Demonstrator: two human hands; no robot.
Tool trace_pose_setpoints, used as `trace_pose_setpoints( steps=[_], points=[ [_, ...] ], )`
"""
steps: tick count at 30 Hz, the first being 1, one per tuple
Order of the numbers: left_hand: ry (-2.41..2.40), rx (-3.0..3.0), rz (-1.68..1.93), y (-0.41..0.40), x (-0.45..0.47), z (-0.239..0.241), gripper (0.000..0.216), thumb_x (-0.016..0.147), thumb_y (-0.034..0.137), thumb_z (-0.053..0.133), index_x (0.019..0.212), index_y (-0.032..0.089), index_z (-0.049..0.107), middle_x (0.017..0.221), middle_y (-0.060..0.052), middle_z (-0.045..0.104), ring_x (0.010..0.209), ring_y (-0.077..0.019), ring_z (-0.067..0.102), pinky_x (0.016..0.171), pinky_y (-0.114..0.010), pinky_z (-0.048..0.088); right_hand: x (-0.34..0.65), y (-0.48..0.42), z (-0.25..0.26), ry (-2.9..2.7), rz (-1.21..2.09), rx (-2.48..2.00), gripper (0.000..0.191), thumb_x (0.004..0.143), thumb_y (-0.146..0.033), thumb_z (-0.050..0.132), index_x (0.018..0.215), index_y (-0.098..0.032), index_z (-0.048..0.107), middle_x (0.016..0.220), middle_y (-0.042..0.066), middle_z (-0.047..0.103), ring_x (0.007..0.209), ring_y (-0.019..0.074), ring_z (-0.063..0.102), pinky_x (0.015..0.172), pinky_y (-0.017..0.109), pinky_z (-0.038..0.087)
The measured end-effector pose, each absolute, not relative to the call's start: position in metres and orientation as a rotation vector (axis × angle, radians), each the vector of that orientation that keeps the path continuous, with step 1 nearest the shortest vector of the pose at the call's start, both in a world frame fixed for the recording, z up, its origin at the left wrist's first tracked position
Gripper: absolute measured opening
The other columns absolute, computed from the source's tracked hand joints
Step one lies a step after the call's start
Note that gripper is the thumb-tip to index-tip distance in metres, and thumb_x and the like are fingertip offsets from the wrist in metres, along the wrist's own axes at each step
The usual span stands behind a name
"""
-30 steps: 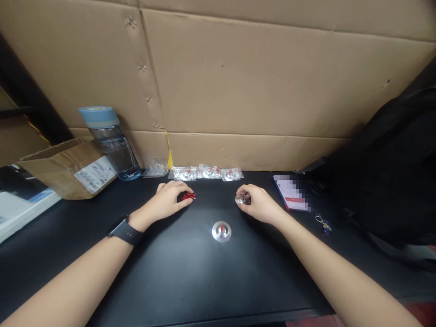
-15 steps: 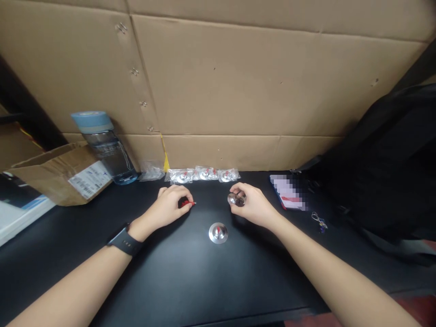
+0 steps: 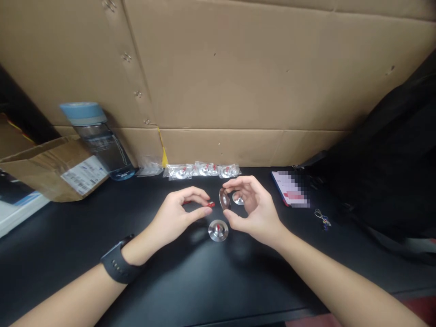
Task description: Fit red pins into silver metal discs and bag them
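Note:
My left hand (image 3: 182, 211) pinches a red cord (image 3: 211, 204), whose tip pokes out past the fingertips. In my right hand (image 3: 254, 211) a shiny finger cymbal (image 3: 224, 199) is held by its rim between thumb and fingers, turned on edge toward the cord. A small gap separates the cord from the cymbal. Below and between the hands, a second cymbal (image 3: 218, 230) lies dome up on the black table, red at its centre. Another shiny cymbal (image 3: 237, 199) rests behind my right fingers, partly covered by them.
Clear plastic packets (image 3: 204, 170) with more cymbals line the back by a cardboard wall (image 3: 238, 91). On the left stand a water bottle (image 3: 102, 143) and a paper bag (image 3: 51, 168). To the right lie a phone (image 3: 282, 186), a small keyring (image 3: 323, 220) and a black bag (image 3: 384, 172).
Both hands have come closer together. The right hand has lifted a cymbal and turned it on edge, showing another on the table behind. The left hand has brought the red cord rightward.

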State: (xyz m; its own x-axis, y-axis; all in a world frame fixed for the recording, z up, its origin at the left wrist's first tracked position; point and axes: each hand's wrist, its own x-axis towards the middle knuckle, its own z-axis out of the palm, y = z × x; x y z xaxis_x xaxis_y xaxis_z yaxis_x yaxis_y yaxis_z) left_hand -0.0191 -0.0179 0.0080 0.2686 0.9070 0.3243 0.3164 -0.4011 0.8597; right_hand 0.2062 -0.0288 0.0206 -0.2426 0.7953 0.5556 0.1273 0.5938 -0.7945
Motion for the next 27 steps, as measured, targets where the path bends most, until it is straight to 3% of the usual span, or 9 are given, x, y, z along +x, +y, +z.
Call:
trace_pose_setpoints(
  steps=[4,12,20,27],
  points=[
    [1.133,1.852,1.072,-0.022,-0.016,0.008,0.015,0.083,0.035,0.08,0.088,0.022,0.079,0.091,-0.003,0.08,0.086,-0.0231,0.075,0.088,-0.037,0.058,0.204,-0.033,0.016,-1.748,0.733,-0.765,0.05,0.073,-0.017,0.078,0.117,-0.026,0.057,0.117,0.007,0.07,0.107,0.0245,0.068,0.086,0.039,0.055],
    [0.966,1.778,1.007,-0.027,-0.012,0.009,0.016,0.09,0.034,0.074,0.098,0.022,0.08,0.101,-0.004,0.08,0.092,-0.0227,0.074,0.089,-0.034,0.056,0.198,-0.042,0.013,-1.853,0.617,-0.769,0.048,0.074,-0.017,0.081,0.115,-0.028,0.059,0.119,0.006,0.07,0.108,0.0251,0.068,0.092,0.042,0.056],
    [0.936,1.592,1.121,-0.026,-0.009,0.002,0.033,0.083,0.03,0.081,0.108,0.022,0.061,0.094,-0.003,0.077,0.094,-0.021,0.074,0.088,-0.033,0.055,0.197,-0.042,0.011,-1.846,0.643,-0.725,0.044,0.074,-0.014,0.08,0.109,-0.027,0.057,0.119,0.006,0.07,0.109,0.0247,0.068,0.097,0.043,0.056],
    [0.877,1.554,1.111,-0.027,-0.01,0.002,0.034,0.084,0.025,0.081,0.109,0.022,0.059,0.095,-0.002,0.074,0.095,-0.0189,0.073,0.088,-0.029,0.053,0.197,-0.04,0.01,-1.857,0.618,-0.684,0.044,0.073,-0.013,0.08,0.109,-0.025,0.059,0.118,0.008,0.07,0.108,0.0243,0.068,0.094,0.041,0.056]
  ],
)
